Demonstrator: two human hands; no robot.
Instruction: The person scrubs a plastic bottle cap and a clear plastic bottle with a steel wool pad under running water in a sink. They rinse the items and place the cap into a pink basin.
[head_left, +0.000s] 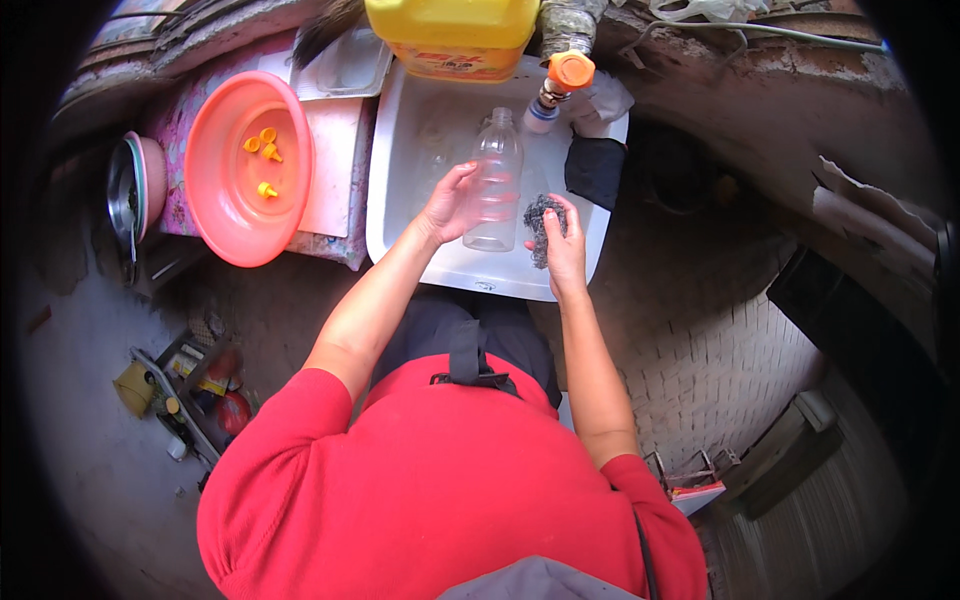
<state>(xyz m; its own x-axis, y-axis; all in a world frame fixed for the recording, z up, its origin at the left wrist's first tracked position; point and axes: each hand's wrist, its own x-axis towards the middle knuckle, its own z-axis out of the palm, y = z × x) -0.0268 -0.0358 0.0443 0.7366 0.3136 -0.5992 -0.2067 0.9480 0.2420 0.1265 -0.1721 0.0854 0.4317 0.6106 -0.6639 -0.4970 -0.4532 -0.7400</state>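
Observation:
A clear plastic bottle (496, 180), uncapped and neck away from me, is held over the white sink (480, 283) by my left hand (453, 206), whose fingers wrap its left side. In my right hand (562, 244) is a grey metal scouring pad (541, 225), just right of the bottle's lower part. An orange-handled tap (571, 70) stands at the sink's back right. To the left, a pink plastic basin (202, 169) contains several yellow nozzle caps (267, 190).
A yellow plastic jug (454, 37) stands behind the sink. A black cloth (593, 169) hangs over its right rim. A clear plastic tray (341, 71) lies behind the pink basin. Stacked bowls (150, 180) are at the far left, and a cluttered rack (180, 390) stands low on the left.

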